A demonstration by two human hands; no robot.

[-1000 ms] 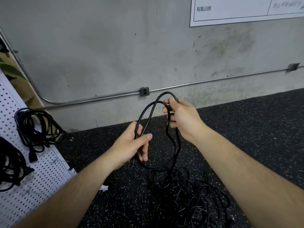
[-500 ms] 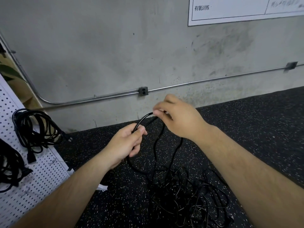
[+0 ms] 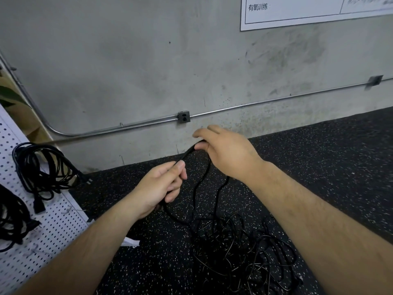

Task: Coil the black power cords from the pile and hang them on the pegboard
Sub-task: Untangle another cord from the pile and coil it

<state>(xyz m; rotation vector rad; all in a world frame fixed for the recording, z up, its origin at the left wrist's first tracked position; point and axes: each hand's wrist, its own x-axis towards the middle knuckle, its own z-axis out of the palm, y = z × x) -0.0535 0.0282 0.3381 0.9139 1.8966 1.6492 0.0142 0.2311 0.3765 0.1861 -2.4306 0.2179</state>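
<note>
A black power cord runs between both hands above a tangled pile of black cords on the speckled floor. My left hand grips the cord with fingers curled round it. My right hand, a little higher and to the right, pinches the cord between thumb and fingers. From there loops hang down into the pile. A white pegboard leans at the left, with a coiled black cord hung on it and part of another coil at the frame's edge.
A grey concrete wall stands close ahead with a metal conduit and an outlet box. A white sign hangs at the upper right. Black speckled rubber floor stretches to the right.
The tall loop held up a second ago has dropped. My right hand has slid along the cord, lower and to the right, and my left hand has closed tighter round it.
</note>
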